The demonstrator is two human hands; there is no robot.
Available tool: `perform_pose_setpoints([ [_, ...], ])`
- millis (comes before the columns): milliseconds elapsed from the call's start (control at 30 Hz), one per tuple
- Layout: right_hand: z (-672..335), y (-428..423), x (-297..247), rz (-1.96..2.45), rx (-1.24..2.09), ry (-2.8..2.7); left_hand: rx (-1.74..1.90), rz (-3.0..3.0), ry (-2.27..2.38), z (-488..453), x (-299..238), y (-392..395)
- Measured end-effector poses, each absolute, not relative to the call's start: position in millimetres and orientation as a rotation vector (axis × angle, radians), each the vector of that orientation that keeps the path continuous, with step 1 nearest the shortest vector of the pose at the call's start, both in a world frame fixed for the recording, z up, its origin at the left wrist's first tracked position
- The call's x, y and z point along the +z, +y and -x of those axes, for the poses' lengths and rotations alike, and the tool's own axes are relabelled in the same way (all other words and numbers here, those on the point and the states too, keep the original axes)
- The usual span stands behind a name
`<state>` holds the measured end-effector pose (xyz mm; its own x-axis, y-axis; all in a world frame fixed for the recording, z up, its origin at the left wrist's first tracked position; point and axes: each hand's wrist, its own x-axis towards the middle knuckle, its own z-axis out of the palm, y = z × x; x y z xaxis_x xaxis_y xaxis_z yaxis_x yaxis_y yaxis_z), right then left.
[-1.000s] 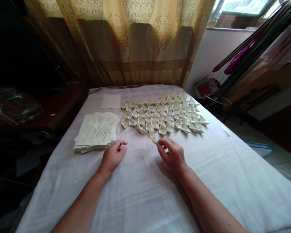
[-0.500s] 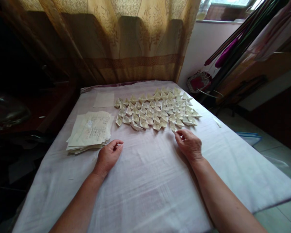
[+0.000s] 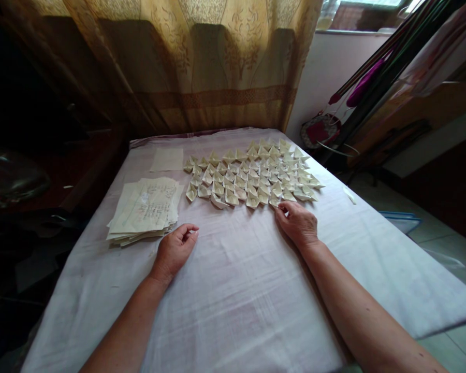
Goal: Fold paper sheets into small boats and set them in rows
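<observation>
Several folded pale paper boats (image 3: 252, 178) stand in close rows on the cloth-covered table. At the front of these rows, my right hand (image 3: 298, 224) pinches the near end of one paper boat (image 3: 274, 201), which touches the cloth among its neighbours. My left hand (image 3: 175, 248) rests on the cloth further left, fingers curled in and thumb near the index finger, nothing visible in them. Just beyond it lies a stack of paper sheets (image 3: 143, 207), the top one bearing handwriting. A single blank sheet (image 3: 168, 159) lies flat behind the stack.
A white cloth (image 3: 225, 300) covers the table. Behind it hangs a gold-brown curtain (image 3: 217, 67). A small paper scrap (image 3: 349, 195) lies near the right edge. A bag (image 3: 320, 129) and several leaning poles are beyond the right side; dark furniture stands at the left.
My right hand has moved slightly left and away from me, bringing the pinched paper boat up against the front row. My left hand has stayed in place.
</observation>
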<state>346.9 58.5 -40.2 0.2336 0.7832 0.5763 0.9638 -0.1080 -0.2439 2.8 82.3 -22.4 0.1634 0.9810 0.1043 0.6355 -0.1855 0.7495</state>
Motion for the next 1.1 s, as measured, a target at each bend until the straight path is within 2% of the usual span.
perform_pose_setpoints([
  [400, -348, 54, -49, 1.845, -0.469, -1.479, 1.018, -2.074, 1.479, 0, -16, 77],
  [567, -349, 52, -51, 1.701, -0.511, -1.54, 1.24, -2.463, 1.692, 25, -4, 87],
  [700, -351, 53, -52, 1.623, -0.513, -1.587, 0.959, -2.654, 1.865, 48, -8, 97],
  [833, -352, 53, -53, 1.597, -0.51, -1.601, 0.692, -2.614, 1.839, 66, -12, 103],
  [1100, -348, 49, -49, 1.621, -0.461, -1.613, 0.783, -2.31, 1.752, 81, -6, 109],
])
